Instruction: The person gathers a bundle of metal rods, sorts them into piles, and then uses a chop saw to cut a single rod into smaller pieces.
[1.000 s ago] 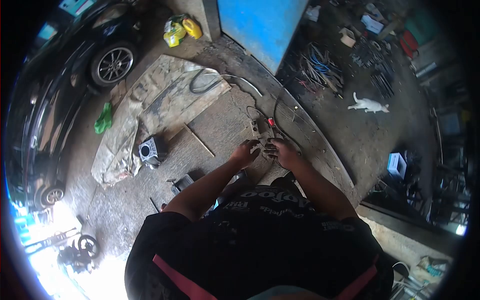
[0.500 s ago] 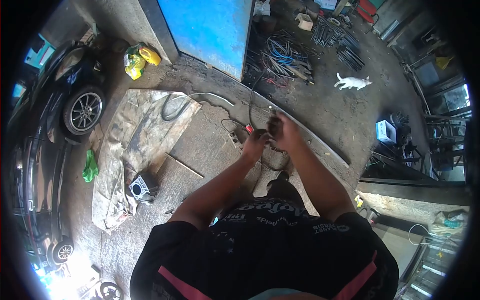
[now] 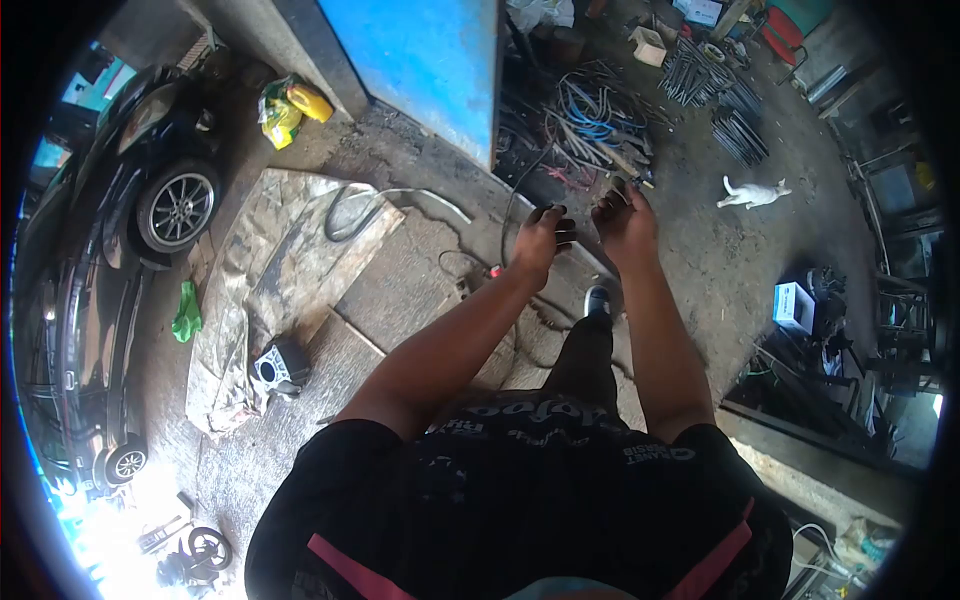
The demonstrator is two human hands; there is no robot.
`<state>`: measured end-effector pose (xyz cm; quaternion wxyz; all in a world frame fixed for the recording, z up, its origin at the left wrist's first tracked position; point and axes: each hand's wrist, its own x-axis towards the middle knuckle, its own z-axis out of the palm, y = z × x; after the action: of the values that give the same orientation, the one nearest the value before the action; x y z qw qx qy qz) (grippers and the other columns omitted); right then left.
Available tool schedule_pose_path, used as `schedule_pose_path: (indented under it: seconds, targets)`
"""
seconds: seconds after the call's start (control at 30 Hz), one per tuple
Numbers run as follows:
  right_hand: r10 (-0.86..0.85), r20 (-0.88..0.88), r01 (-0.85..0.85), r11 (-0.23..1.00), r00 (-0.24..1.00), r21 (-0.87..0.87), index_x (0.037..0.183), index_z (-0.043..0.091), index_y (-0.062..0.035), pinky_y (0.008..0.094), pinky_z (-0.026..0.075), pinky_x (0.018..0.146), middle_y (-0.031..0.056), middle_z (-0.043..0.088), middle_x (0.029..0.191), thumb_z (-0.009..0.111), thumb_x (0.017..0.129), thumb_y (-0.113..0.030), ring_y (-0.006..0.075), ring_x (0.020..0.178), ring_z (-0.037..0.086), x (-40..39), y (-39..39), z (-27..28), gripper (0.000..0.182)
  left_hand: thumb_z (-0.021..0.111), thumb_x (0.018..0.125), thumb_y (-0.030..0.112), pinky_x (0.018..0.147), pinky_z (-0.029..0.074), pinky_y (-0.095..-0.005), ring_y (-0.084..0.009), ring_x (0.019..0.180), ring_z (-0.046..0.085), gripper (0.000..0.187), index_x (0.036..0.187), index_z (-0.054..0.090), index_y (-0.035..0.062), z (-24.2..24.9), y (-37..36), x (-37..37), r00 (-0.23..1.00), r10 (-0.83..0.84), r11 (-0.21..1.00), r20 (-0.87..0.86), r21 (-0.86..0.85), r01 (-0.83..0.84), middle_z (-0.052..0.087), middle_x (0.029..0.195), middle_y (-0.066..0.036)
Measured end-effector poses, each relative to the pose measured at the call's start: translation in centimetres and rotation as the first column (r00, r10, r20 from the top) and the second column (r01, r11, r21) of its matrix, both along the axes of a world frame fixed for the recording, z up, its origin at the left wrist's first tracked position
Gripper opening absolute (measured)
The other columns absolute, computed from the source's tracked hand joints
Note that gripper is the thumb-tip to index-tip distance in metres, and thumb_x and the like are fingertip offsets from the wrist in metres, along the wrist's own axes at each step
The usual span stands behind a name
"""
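Note:
My left hand (image 3: 540, 243) is raised over the doorway sill, its darkened fingers loosely bent and apart, with nothing visible in it. A short gap to the right, my right hand (image 3: 627, 228) is also half curled, thumb and fingers apart, and I see nothing held there. Below my left hand a red plug (image 3: 495, 271) shows partly beside my forearm, near a small socket block (image 3: 462, 287) on the concrete. A dark cable (image 3: 512, 205) runs up past the left hand toward the doorway. Fine detail at the fingertips is blurred.
A blue door (image 3: 420, 75) stands ahead. Beyond it lie tangled cables and hoses (image 3: 590, 115), metal rods (image 3: 740, 135) and a white cat (image 3: 752, 193). To the left are a dirty tarp (image 3: 280, 240), a metal engine cylinder (image 3: 280, 368) and a black car (image 3: 100, 280). A white box (image 3: 792, 306) sits right.
My hands have separated and moved forward, away from the red plug area. A shoe now shows below them near the sill. The whole view has shifted slightly, and the cat appears farther right.

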<state>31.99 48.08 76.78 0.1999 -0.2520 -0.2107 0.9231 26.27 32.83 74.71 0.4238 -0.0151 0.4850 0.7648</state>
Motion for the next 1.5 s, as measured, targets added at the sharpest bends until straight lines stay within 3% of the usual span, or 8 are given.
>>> schedule_pose_path:
  seconds: [0.43, 0.7, 1.23, 1.3, 1.33, 1.43, 1.47, 1.5]
  targets:
    - [0.013, -0.002, -0.013, 0.999, 1.000, -0.037, 0.094, 0.058, -0.0047, 0.0343, 0.044, 0.065, 0.0076, 0.054, 0.073, 0.054, 0.091, -0.027, 0.0203, 0.067, 0.051, -9.9, 34.7, 1.6, 0.023, 0.043, 0.092, 0.033, 0.084, 0.044, -0.0388, -0.0261, 0.094, 0.057, 0.042, 0.118, 0.048, 0.0005, 1.5, 36.2, -5.5, 0.974, 0.166, 0.985, 0.156, 0.029, -0.172, 0.058, 0.105, -0.016]
    - [-0.073, 0.144, 0.094, 0.985, 0.987, -0.145, 0.089, 0.056, -0.0049, 0.0355, 0.043, 0.064, 0.0082, 0.054, 0.072, 0.051, 0.092, -0.028, 0.0239, 0.068, 0.051, -15.2, 44.6, -1.2, 0.024, 0.043, 0.093, 0.035, 0.076, 0.047, -0.0378, -0.0241, 0.084, 0.059, 0.039, 0.111, 0.052, 0.0017, -0.7, 47.1, -11.9, 0.950, 0.200, 0.955, 0.240, 0.169, -0.244, 0.060, 0.096, -0.012]
    - [-0.218, 0.111, 0.193, 0.961, 0.970, 0.199, 0.103, 0.049, -0.0040, 0.0355, 0.041, 0.069, 0.0087, 0.047, 0.086, 0.039, 0.096, -0.046, 0.0202, 0.077, 0.049, -37.1, 60.6, 2.4, 0.044, 0.042, 0.094, 0.036, 0.085, 0.043, -0.0441, -0.0301, 0.098, 0.055, 0.043, 0.116, 0.047, -0.0003, -2.1, 63.6, -29.7, 0.933, 0.158, 0.952, 0.324, 0.200, -0.231, 0.056, 0.104, -0.018]
    - [-0.247, 0.002, 0.240, 0.943, 0.969, 0.229, 0.079, 0.048, -0.0092, 0.0325, 0.045, 0.054, 0.0078, 0.053, 0.068, 0.028, 0.097, -0.050, 0.0219, 0.061, 0.053, -38.1, 62.3, 3.5, 0.049, 0.042, 0.093, 0.036, 0.086, 0.042, -0.0440, -0.0306, 0.098, 0.054, 0.041, 0.114, 0.047, 0.0008, -1.0, 64.5, -31.1, 0.930, 0.153, 0.936, 0.334, 0.252, -0.245, 0.056, 0.104, -0.017]
    - [-0.338, 0.051, 0.305, 0.897, 0.940, 0.319, 0.122, 0.036, -0.0055, 0.0319, 0.042, 0.057, 0.0104, 0.054, 0.082, 0.034, 0.097, -0.048, 0.0198, 0.065, 0.051, -38.5, 62.9, 4.1, 0.050, 0.042, 0.094, 0.037, 0.087, 0.041, -0.0438, -0.0308, 0.099, 0.054, 0.039, 0.112, 0.047, 0.0022, 0.1, 64.9, -31.5, 0.937, 0.147, 0.943, 0.317, 0.240, -0.230, 0.056, 0.104, -0.016]
    - [-0.272, -0.133, 0.303, 0.835, 0.953, 0.459, 0.098, 0.053, -0.0110, 0.0281, 0.043, 0.054, 0.0025, 0.055, 0.076, 0.048, 0.093, -0.042, 0.0149, 0.062, 0.052, -38.2, 64.9, 3.9, 0.032, 0.042, 0.093, 0.038, 0.087, 0.041, -0.0439, -0.0301, 0.100, 0.053, 0.037, 0.110, 0.047, 0.0044, 1.5, 65.7, -31.8, 0.948, 0.131, 0.932, 0.289, 0.290, -0.217, 0.056, 0.105, -0.016]
    - [-0.395, 0.035, 0.352, 0.852, 0.918, 0.388, 0.122, 0.046, -0.0095, 0.0382, 0.044, 0.090, 0.0092, 0.052, 0.117, 0.039, 0.097, -0.042, 0.0234, 0.105, 0.052, -38.0, 64.6, 4.7, 0.041, 0.043, 0.093, 0.039, 0.087, 0.041, -0.0437, -0.0286, 0.100, 0.053, 0.037, 0.110, 0.048, 0.0063, 1.5, 65.9, -32.0, 0.951, 0.133, 0.928, 0.279, 0.302, -0.219, 0.056, 0.105, -0.015]
    - [-0.400, 0.039, 0.355, 0.850, 0.916, 0.388, 0.122, 0.046, -0.0095, 0.0382, 0.044, 0.090, 0.0092, 0.052, 0.117, 0.039, 0.097, -0.042, 0.0234, 0.105, 0.052, -37.7, 65.1, 4.3, 0.041, 0.043, 0.093, 0.039, 0.087, 0.041, -0.0437, -0.0286, 0.100, 0.053, 0.037, 0.110, 0.048, 0.0063, 1.5, 66.1, -32.3, 0.951, 0.129, 0.929, 0.283, 0.300, -0.215, 0.056, 0.105, -0.015]
